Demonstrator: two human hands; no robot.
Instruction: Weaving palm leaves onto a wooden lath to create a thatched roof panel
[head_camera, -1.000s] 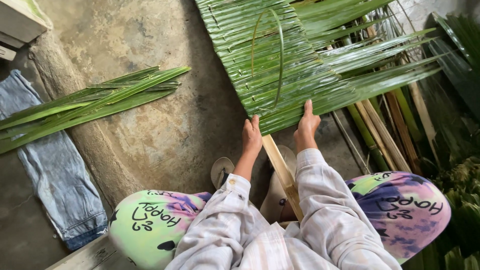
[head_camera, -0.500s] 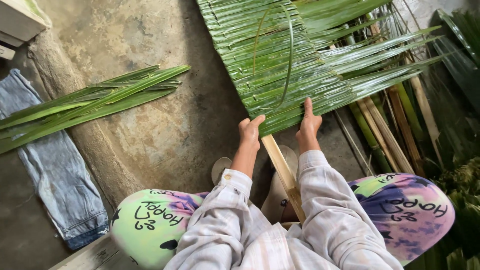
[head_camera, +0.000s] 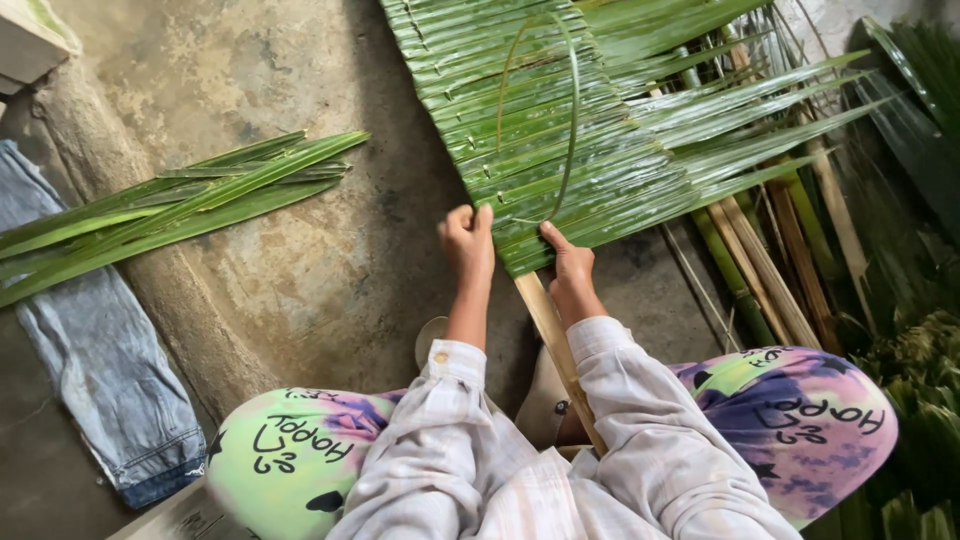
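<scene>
Two hands working for me at the near edge of a woven palm-leaf panel (head_camera: 520, 130) over a wooden slat (head_camera: 548, 325), left hand (head_camera: 468, 238) pinching the edge, right hand (head_camera: 568, 262) pressing flat, fingertips partly hidden, panel's top cut off.

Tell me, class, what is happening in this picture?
A seated person is working on a woven panel of green palm leaves laid on a concrete floor. The left hand grips the panel's near edge, and the right hand presses on the same edge, by a thin looped leaf strip. A wooden slat runs under the panel toward the person. Loose palm leaves lie to the left, beside blue denim cloth.
</scene>
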